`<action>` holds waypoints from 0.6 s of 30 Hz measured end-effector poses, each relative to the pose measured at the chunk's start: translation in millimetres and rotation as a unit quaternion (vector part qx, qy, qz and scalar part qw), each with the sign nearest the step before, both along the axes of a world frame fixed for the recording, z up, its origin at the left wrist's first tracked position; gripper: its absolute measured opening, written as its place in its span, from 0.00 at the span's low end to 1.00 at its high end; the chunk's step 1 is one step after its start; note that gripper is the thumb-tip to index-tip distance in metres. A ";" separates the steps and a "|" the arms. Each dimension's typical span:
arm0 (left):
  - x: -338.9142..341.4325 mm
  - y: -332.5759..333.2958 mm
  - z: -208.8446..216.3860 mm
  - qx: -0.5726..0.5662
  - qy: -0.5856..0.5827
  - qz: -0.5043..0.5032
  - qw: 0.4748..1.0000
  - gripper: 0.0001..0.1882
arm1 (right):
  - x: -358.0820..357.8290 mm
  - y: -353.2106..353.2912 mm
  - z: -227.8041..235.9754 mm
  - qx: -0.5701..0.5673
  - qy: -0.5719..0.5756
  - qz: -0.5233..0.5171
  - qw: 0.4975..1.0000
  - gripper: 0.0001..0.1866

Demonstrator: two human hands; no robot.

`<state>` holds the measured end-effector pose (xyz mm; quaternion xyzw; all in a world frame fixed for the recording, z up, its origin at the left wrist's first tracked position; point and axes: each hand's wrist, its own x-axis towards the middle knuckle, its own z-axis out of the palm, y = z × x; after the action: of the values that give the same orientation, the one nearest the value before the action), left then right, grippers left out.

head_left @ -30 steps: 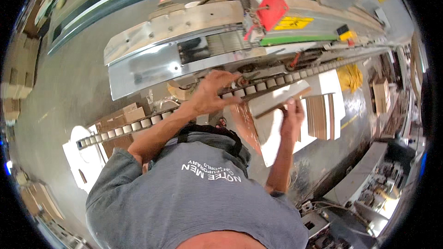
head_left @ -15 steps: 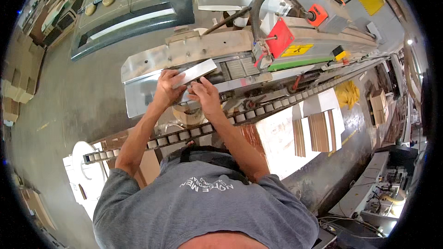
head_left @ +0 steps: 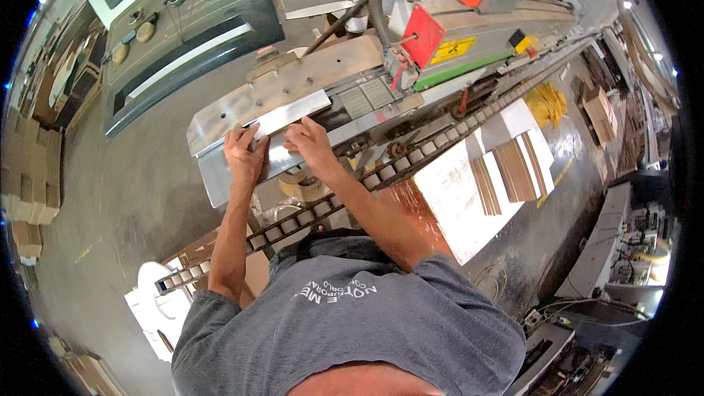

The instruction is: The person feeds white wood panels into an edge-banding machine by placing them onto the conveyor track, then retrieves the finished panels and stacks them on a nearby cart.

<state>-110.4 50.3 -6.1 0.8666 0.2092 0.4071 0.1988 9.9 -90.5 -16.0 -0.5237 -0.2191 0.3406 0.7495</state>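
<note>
A narrow white panel strip [head_left: 295, 111] lies slantwise along the metal fence [head_left: 293, 82] of a long machine. My left hand [head_left: 246, 150] is closed on its near left end, thumb and fingers bent around the edge. Toward the middle of the strip, my right hand [head_left: 312, 145] has its fingers curled in against the near long side; part of its fingertips is hidden. Under both hands is the machine's shiny metal bed [head_left: 214, 176]. Right of the strip's far end, a dark track of flat pads [head_left: 363, 100] leads into the machine.
A red guard plate [head_left: 419, 35] and green rail [head_left: 462, 73] sit farther right. A control panel [head_left: 192, 29] stands at the back left. A roller rail [head_left: 323, 209] crosses between me and the bed. Brown boards [head_left: 513, 169] are stacked on a white-topped pallet [head_left: 458, 227] at right.
The strip now lies closer along the fence, at a shallower slant. My left hand has drawn back toward its near end; my right hand stays at its near side. The whole view has shifted.
</note>
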 end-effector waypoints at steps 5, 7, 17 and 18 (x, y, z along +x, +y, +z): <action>0.0 -1.1 3.6 0.016 0.013 0.000 1.000 0.20 | 0.8 0.3 -6.3 0.018 -0.018 -0.008 1.000 0.21; -0.7 -2.0 7.5 0.008 0.016 -0.011 1.000 0.20 | -0.2 0.1 -4.9 0.011 -0.009 -0.014 1.000 0.21; 14.7 -8.6 4.2 -0.007 0.036 -0.007 0.999 0.18 | 13.8 -6.6 -0.5 -0.015 -0.005 -0.022 1.000 0.17; 19.3 -10.8 5.4 -0.007 0.034 -0.008 0.999 0.18 | 18.4 -8.2 -1.5 -0.014 -0.003 -0.019 1.000 0.17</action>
<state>-91.1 39.5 -0.7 0.8801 0.2115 0.3743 0.2015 28.3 -98.8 -17.5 -0.5394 -0.2067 0.3279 0.7475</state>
